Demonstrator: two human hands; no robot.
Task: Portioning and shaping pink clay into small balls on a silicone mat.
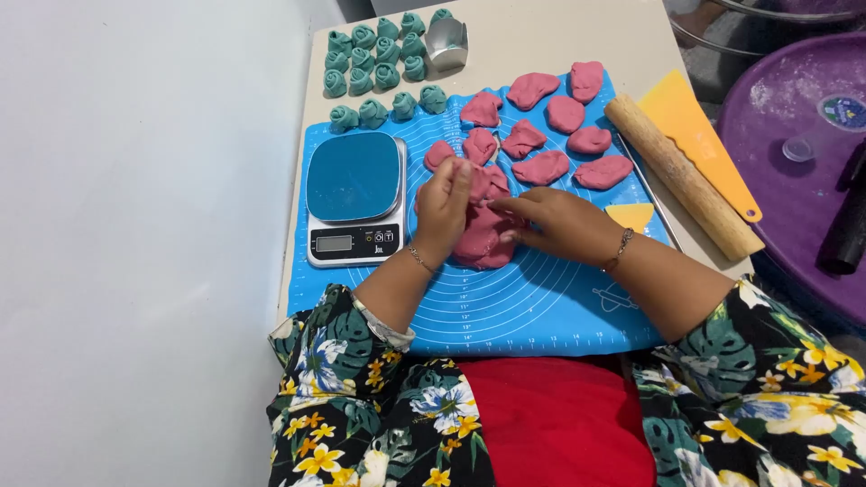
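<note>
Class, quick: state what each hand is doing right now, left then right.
Left hand: closed, pinching the pink dough lump.
Right hand: fingers bent, pressing on the same lump.

**Bright, even light, sharp at the centre**

The scene is brightly and evenly lit, with soft diffuse light from above. Shadows are faint and short; a thin one lies beside the rolling pin (683,176) and under the scale (354,199). The white wall (135,225) looks flat and slightly washed out. The blue mat (532,307) shows no harsh glare. Focus is crisp mid-frame; straight edges bow slightly near the corners.
</note>
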